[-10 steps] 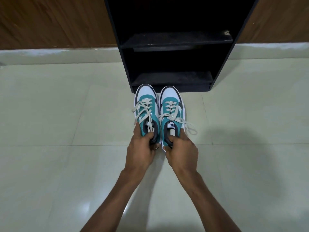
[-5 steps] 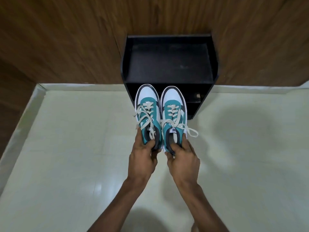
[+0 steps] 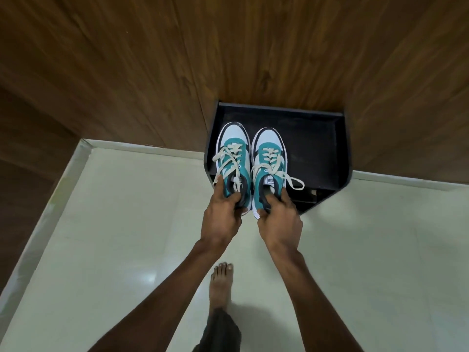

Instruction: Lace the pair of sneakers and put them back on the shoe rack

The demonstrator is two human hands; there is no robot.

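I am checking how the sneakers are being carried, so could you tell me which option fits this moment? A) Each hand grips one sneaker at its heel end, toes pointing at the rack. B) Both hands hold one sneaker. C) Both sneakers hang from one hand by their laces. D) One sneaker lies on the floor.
A: the left hand grips the left sneaker at its heel and the right hand grips the right sneaker, toes over the black shoe rack.
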